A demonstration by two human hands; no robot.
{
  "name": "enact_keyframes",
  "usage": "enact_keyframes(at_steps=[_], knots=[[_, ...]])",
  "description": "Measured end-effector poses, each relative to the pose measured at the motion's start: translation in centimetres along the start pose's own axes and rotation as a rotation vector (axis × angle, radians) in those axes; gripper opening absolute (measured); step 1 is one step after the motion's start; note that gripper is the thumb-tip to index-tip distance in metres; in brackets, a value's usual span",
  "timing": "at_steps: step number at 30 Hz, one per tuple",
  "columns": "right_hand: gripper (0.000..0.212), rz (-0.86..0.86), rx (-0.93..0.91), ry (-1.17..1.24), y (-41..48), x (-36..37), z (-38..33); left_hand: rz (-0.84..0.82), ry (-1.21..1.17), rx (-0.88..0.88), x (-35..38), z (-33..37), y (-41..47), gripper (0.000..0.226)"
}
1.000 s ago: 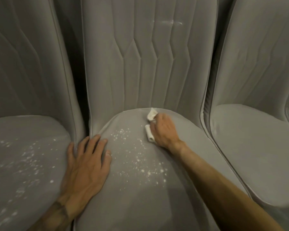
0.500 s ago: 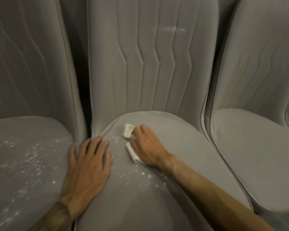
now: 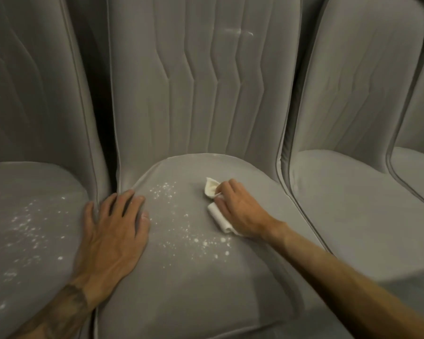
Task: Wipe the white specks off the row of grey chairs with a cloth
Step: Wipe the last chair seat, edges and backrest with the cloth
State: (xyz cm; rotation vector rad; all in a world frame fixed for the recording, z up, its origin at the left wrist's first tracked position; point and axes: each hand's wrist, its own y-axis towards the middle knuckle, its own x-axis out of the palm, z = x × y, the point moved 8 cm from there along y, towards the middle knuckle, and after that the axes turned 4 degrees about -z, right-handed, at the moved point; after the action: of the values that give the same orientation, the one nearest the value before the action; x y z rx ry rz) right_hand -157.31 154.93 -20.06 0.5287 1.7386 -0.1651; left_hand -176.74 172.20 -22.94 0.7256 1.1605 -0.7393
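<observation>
Our right grip [image 3: 240, 209] curls round a white cloth [image 3: 211, 189] and presses it on the middle grey chair [image 3: 206, 289]. White specks [image 3: 196, 241] lie just beside the cloth. Our left grip [image 3: 113, 231] lies flat and wide on the seat's left edge. The left chair [image 3: 22, 192] is speckled too.

A dark tattoo [image 3: 71, 298] marks the bare left forearm [image 3: 56, 316].

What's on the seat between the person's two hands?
In the head view, scattered white specks dot the grey seat between the flat left hand and the right hand gripping the cloth.
</observation>
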Motion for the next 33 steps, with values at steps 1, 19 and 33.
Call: enact_keyframes(at_steps=[1,19,33], knots=[[0.022,0.003,0.041,-0.023,-0.5,-0.8,2.0,-0.001,-0.005,0.002,-0.1,0.1,-0.1,0.053],[0.018,0.152,0.435,-0.163,-4.2,-2.9,4.8,0.032,-0.009,0.006,-0.5,0.4,-0.2,0.05],[0.016,0.164,0.402,-0.103,-7.1,-1.1,1.5,0.032,-0.027,0.001,-0.8,0.6,-0.2,0.05]])
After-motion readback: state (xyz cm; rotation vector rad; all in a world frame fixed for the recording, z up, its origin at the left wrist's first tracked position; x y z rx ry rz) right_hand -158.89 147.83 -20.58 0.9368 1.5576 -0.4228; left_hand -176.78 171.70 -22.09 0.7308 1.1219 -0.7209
